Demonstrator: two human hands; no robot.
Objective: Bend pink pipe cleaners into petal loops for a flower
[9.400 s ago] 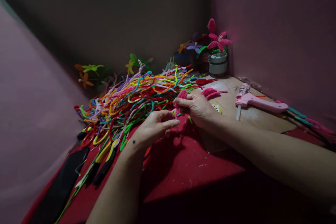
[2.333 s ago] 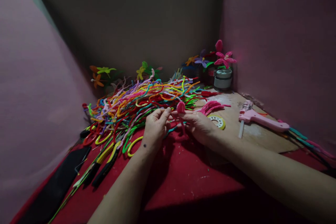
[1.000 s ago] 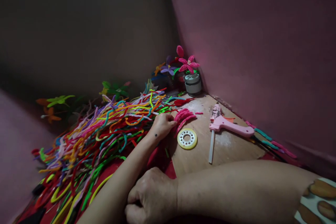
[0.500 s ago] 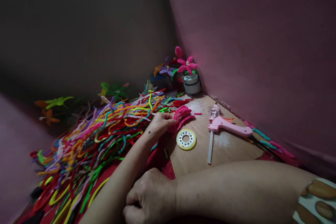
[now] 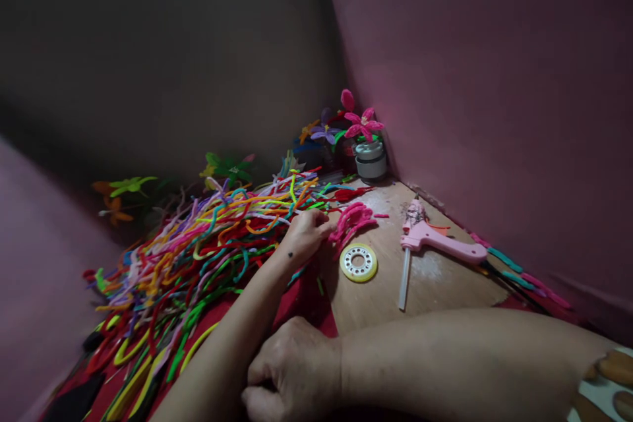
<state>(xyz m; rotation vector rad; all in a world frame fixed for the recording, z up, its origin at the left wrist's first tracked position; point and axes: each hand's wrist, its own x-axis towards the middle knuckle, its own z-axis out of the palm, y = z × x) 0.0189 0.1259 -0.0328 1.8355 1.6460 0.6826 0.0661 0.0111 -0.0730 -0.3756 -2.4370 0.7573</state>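
Observation:
My left hand (image 5: 307, 232) reaches out to the near end of a bunch of pink pipe cleaners (image 5: 355, 216), its fingertips closed on that end. The bent pink pieces fan out over a wooden board. Close to me, my right hand (image 5: 295, 369) is curled into a fist beside my left forearm; whatever its fingers may hold is hidden. Just below the pink bunch lies a yellow-rimmed roll of tape (image 5: 358, 262). A pink glue gun (image 5: 430, 239) rests on the board further right, with a clear glue stick (image 5: 405, 279) poking out of it.
Left of my forearm spreads a big heap of multicoloured pipe cleaners (image 5: 212, 244) on red cloth. Pipe-cleaner flowers (image 5: 363, 122) stand at the back corner by a grey container (image 5: 370, 161). Pink and teal pieces (image 5: 524, 277) lie along the right wall.
The view has shifted slightly, so the scene sits further right. The pink bunch looks looser and more spread beside my left fingertips. My right fist keeps its shape.

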